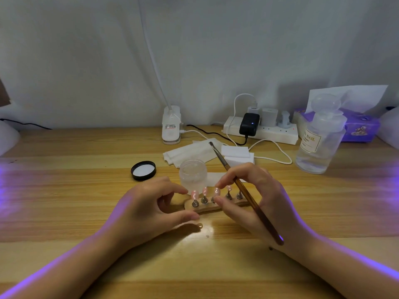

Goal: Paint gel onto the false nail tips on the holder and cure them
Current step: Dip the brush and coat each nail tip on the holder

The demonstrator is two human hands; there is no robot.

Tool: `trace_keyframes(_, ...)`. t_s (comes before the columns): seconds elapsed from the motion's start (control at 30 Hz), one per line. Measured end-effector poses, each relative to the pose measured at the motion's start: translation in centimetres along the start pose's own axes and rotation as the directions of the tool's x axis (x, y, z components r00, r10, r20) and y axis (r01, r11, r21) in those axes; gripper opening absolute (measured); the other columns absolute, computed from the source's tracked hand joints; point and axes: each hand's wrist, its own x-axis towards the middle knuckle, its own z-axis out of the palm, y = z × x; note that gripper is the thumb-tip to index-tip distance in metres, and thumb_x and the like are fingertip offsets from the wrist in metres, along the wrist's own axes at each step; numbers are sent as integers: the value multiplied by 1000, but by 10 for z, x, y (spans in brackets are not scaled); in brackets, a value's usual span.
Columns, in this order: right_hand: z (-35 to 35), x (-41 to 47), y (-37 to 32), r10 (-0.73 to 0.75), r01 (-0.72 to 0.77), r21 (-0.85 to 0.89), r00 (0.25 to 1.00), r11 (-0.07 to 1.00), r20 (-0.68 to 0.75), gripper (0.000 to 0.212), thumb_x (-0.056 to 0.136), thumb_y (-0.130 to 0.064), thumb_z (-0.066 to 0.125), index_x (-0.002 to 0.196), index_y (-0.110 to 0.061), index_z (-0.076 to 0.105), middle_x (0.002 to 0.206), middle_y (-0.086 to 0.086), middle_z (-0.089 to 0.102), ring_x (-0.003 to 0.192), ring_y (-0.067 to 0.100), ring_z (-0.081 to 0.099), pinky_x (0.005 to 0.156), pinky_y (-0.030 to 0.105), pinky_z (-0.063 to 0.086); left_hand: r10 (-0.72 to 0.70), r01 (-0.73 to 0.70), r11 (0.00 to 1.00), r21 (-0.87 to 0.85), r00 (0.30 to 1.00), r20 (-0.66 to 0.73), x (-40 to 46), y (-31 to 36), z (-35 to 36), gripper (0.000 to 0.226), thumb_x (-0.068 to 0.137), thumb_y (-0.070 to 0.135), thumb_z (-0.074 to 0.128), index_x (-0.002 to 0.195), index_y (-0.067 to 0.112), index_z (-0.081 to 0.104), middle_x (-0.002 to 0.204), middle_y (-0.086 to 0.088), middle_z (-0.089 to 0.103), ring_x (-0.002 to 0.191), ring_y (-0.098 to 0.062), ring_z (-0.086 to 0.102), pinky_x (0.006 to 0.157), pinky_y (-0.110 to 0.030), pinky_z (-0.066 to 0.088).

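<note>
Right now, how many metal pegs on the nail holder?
5, in a row on the holder: peg one, two, three pinched by the right hand, four, five. None seems hidden.

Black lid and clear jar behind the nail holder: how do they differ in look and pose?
The black lid is dark, opaque and flat, lying with its white lining facing up; the clear jar is see-through, taller and stands upright, open at the top. The lid lies apart to the left; the jar stands right behind the nail holder. Both are round and rest on the wooden table.
</note>
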Motion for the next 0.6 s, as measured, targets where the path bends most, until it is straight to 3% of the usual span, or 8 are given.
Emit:
trace_keyframes(0.07, 0, 1, -4, 24, -23, 36, 1000, 999, -13, 23, 74, -37, 62, 93, -33, 51, 89, -20, 59, 88, -2, 58, 82, 32, 49, 107, -98, 992, 81, 988, -114, 1, 7, -4, 47, 68, 56, 63, 83, 13, 70, 65, 11, 47, 58, -7, 41, 51, -22, 39)
trace_keyframes(0.17, 1, 1, -9, 29, -27, 92, 999, 995, -23, 22, 74, -34, 63, 92, -29, 53, 88, -13, 63, 87, 1, 59, 78, 30, 50, 225, -214, 974, 68, 947, -231, 0, 15, -5, 30, 73, 44, 67, 82, 15, 67, 69, 5, 53, 62, -2, 44, 55, -15, 39)
trace_keyframes(0.3, 1, 2, -14, 19, -16, 150, 1000, 989, -21, 23, 74, -25, 66, 92, -15, 56, 87, -4, 65, 86, 1, 60, 76, 22, 50, 244, -241, 970, 35, 960, -135, -2, 18, 3, 31, 74, 38, 68, 90, 12, 73, 73, 1, 58, 64, -10, 53, 53, -27, 45)
trace_keyframes(0.43, 0, 3, -17, 8, -5, 160, 1000, 987, -18, 23, 75, -25, 66, 94, -18, 54, 88, -4, 66, 88, 1, 62, 77, 27, 52, 205, -217, 973, -74, 968, -142, -2, 19, 7, 27, 74, 32, 69, 99, 20, 71, 75, 4, 56, 67, -6, 53, 55, -24, 45)
trace_keyframes(0.6, 1, 1, -18, -18, 20, 164, 1000, 986, -12, 24, 74, -23, 67, 94, -20, 54, 87, -3, 67, 86, 3, 63, 78, 22, 50, 194, -209, 973, -101, 971, -140, 0, 22, 9, 25, 75, 31, 66, 98, 20, 65, 73, 0, 60, 66, -3, 53, 56, -18, 44)
